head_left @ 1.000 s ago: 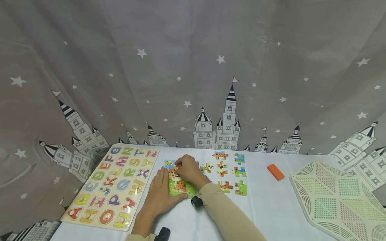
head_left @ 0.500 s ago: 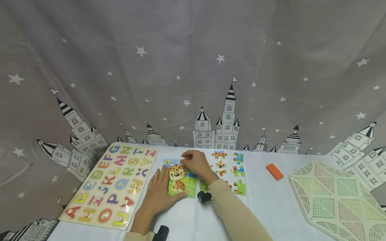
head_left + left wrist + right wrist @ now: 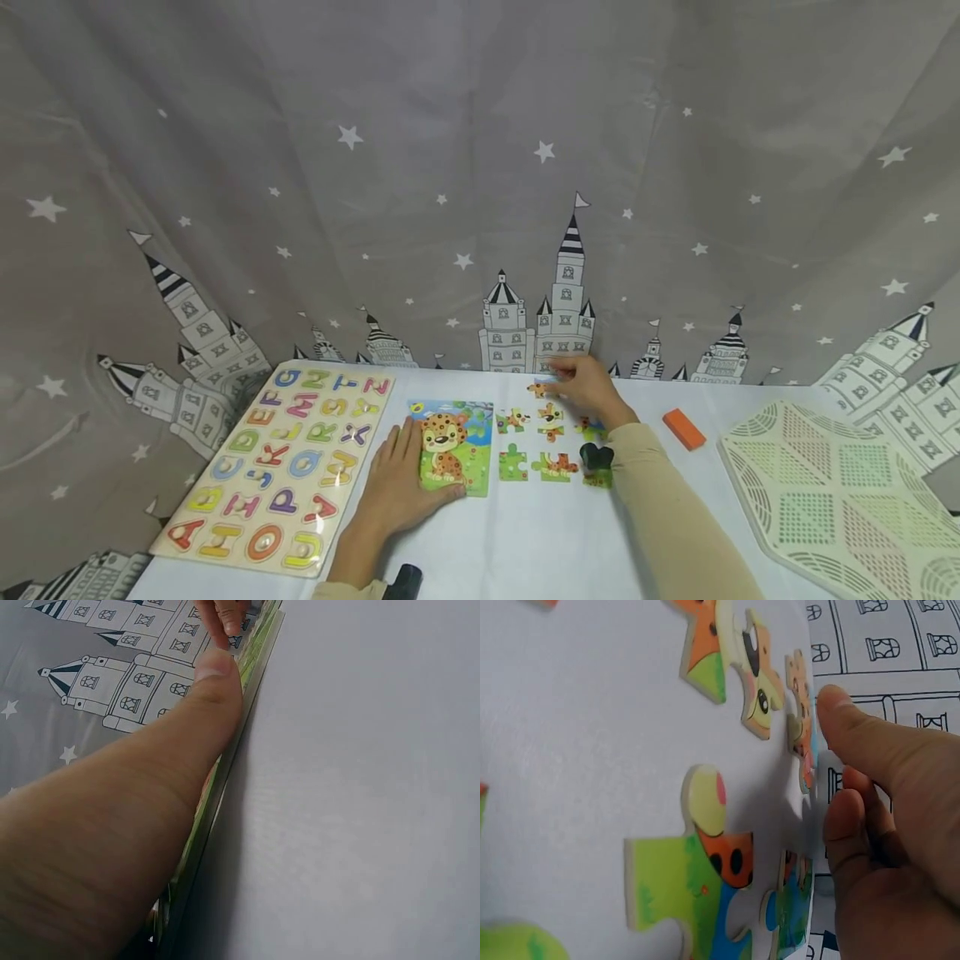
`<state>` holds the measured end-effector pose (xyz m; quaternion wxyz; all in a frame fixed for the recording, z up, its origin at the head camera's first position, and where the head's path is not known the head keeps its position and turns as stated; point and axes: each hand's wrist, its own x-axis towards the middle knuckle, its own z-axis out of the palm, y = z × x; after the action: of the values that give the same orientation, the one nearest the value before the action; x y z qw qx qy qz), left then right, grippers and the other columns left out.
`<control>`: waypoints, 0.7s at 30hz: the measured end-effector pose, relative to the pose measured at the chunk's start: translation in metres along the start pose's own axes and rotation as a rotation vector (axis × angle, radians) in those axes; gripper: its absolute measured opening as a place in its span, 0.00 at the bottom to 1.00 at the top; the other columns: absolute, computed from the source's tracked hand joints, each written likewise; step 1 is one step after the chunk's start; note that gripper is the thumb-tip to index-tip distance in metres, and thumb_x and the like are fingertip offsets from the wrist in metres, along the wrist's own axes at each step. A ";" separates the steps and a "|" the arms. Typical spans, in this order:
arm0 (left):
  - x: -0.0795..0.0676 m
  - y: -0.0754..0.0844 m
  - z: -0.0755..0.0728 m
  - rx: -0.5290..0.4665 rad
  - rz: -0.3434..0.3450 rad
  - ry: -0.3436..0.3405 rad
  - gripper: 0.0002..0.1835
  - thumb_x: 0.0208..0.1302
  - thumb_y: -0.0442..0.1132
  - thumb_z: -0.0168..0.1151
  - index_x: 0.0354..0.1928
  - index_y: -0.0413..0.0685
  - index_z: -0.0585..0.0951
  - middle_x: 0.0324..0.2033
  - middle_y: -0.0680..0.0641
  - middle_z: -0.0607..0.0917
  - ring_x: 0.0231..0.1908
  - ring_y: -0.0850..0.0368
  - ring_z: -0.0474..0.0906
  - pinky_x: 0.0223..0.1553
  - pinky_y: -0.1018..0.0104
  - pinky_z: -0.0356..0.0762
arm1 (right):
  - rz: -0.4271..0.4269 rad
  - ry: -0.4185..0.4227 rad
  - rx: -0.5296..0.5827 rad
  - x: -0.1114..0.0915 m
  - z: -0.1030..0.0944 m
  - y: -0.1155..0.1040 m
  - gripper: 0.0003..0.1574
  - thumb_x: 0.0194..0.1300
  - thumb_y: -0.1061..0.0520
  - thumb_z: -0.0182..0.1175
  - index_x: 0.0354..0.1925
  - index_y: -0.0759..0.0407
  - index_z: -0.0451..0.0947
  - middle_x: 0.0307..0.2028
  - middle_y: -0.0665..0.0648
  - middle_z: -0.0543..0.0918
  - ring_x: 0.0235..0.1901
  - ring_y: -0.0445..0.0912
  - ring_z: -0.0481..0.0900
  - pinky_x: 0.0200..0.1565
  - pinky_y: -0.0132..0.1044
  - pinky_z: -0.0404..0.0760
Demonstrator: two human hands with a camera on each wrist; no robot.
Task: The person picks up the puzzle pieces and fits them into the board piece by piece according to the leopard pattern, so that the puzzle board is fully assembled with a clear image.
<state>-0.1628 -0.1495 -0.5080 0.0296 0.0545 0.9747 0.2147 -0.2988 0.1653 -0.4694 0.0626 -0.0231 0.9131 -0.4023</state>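
In the head view my left hand [image 3: 393, 479] lies along the left side of a spotted-leopard puzzle picture [image 3: 453, 454], fingers straight, thumb along its lower edge. The left wrist view has that thumb [image 3: 220, 675] against the edge of the picture. My right hand [image 3: 588, 390] reaches over the far end of the loose pieces, thumb and fingers right by an orange spotted jigsaw piece [image 3: 537, 389]. From the right wrist, a gap shows between thumb and fingers, and the spotted piece [image 3: 798, 712] lies beside the thumb tip. Part of the right column of pieces is hidden under the right arm.
Several other jigsaw pieces, such as an eye piece [image 3: 551, 414] and a green piece [image 3: 513, 467], lie in rows. An alphabet board [image 3: 258, 492] is at left. An orange block [image 3: 684, 428] and a pale perforated board [image 3: 832, 492] are at right. A grey curtain [image 3: 420, 167] hangs behind.
My right hand has moved from over the leopard picture, rightward to the farthest row of loose pieces, uncovering the picture. My left hand has stayed in place.
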 end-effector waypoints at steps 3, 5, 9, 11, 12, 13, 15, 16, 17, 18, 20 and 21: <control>-0.001 0.000 0.001 -0.002 -0.002 0.003 0.70 0.51 0.78 0.64 0.80 0.35 0.48 0.81 0.34 0.48 0.80 0.31 0.44 0.79 0.35 0.47 | 0.012 -0.027 -0.008 -0.002 -0.002 0.001 0.34 0.60 0.55 0.75 0.65 0.54 0.79 0.60 0.59 0.81 0.59 0.55 0.79 0.63 0.51 0.80; -0.001 0.001 0.000 -0.006 -0.004 0.003 0.70 0.51 0.77 0.64 0.80 0.35 0.48 0.81 0.34 0.48 0.79 0.31 0.44 0.79 0.35 0.47 | 0.015 -0.037 -0.024 -0.003 -0.002 0.002 0.35 0.60 0.55 0.75 0.65 0.55 0.79 0.59 0.59 0.82 0.58 0.54 0.80 0.62 0.50 0.81; -0.001 0.002 -0.001 -0.008 -0.007 0.002 0.70 0.51 0.77 0.65 0.80 0.35 0.48 0.81 0.34 0.48 0.80 0.31 0.44 0.79 0.35 0.46 | 0.025 -0.040 -0.082 -0.001 -0.001 0.003 0.33 0.59 0.54 0.76 0.62 0.57 0.81 0.54 0.59 0.83 0.54 0.52 0.80 0.58 0.49 0.81; 0.000 0.002 -0.001 -0.007 -0.006 0.003 0.70 0.51 0.77 0.65 0.80 0.35 0.48 0.81 0.34 0.48 0.80 0.31 0.44 0.79 0.35 0.46 | 0.041 -0.028 -0.095 0.001 0.000 0.004 0.31 0.58 0.54 0.76 0.60 0.58 0.83 0.53 0.58 0.83 0.53 0.52 0.80 0.58 0.49 0.81; 0.000 0.001 -0.001 -0.005 -0.006 0.003 0.70 0.51 0.77 0.65 0.80 0.36 0.48 0.81 0.34 0.48 0.80 0.31 0.44 0.79 0.35 0.47 | 0.047 -0.024 -0.092 0.001 0.000 0.005 0.30 0.58 0.54 0.77 0.59 0.58 0.83 0.53 0.59 0.83 0.53 0.53 0.79 0.58 0.49 0.80; 0.000 0.001 0.000 -0.004 -0.007 0.003 0.70 0.51 0.77 0.64 0.80 0.36 0.48 0.81 0.35 0.48 0.80 0.31 0.44 0.79 0.35 0.47 | 0.050 -0.018 -0.082 0.002 0.000 0.005 0.30 0.57 0.55 0.77 0.58 0.58 0.84 0.53 0.59 0.83 0.53 0.53 0.79 0.59 0.49 0.80; 0.000 0.001 0.000 -0.001 -0.008 0.006 0.70 0.51 0.77 0.64 0.80 0.36 0.48 0.81 0.35 0.48 0.80 0.31 0.44 0.79 0.35 0.47 | 0.057 -0.004 -0.058 0.002 0.001 0.005 0.28 0.56 0.55 0.78 0.55 0.57 0.83 0.53 0.59 0.82 0.54 0.53 0.79 0.60 0.50 0.79; 0.000 0.001 0.000 -0.004 -0.008 0.011 0.69 0.51 0.77 0.64 0.80 0.36 0.48 0.81 0.35 0.49 0.80 0.31 0.44 0.79 0.35 0.47 | 0.055 0.004 -0.054 0.002 0.001 0.005 0.27 0.57 0.55 0.78 0.54 0.57 0.83 0.53 0.59 0.83 0.54 0.53 0.79 0.59 0.50 0.79; 0.000 0.000 0.000 -0.008 -0.009 0.015 0.68 0.52 0.77 0.63 0.80 0.36 0.49 0.81 0.35 0.49 0.80 0.31 0.44 0.79 0.35 0.47 | 0.054 0.011 -0.044 0.001 0.002 0.005 0.25 0.57 0.55 0.77 0.53 0.57 0.83 0.52 0.59 0.83 0.53 0.53 0.79 0.59 0.49 0.80; 0.000 0.000 0.000 -0.007 -0.013 0.015 0.68 0.53 0.77 0.62 0.81 0.37 0.48 0.81 0.35 0.48 0.80 0.31 0.44 0.79 0.35 0.47 | 0.047 0.019 -0.038 0.001 0.002 0.004 0.23 0.59 0.54 0.76 0.52 0.58 0.83 0.51 0.59 0.84 0.52 0.53 0.80 0.58 0.49 0.80; 0.000 0.001 0.000 -0.016 -0.021 0.020 0.66 0.56 0.77 0.60 0.81 0.39 0.48 0.81 0.36 0.48 0.80 0.32 0.43 0.79 0.35 0.45 | 0.029 0.036 -0.030 0.000 0.003 0.003 0.19 0.62 0.53 0.74 0.50 0.57 0.84 0.48 0.58 0.85 0.49 0.52 0.81 0.55 0.49 0.81; 0.000 0.001 0.000 -0.022 -0.023 0.025 0.64 0.57 0.77 0.59 0.81 0.40 0.48 0.81 0.36 0.48 0.80 0.32 0.43 0.79 0.35 0.45 | 0.017 0.047 -0.029 -0.001 0.003 0.001 0.18 0.63 0.52 0.73 0.49 0.57 0.84 0.47 0.58 0.85 0.48 0.52 0.82 0.54 0.48 0.81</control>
<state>-0.1624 -0.1487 -0.5081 0.0206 0.0403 0.9732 0.2255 -0.2974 0.1638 -0.4726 0.0441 -0.0067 0.9203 -0.3887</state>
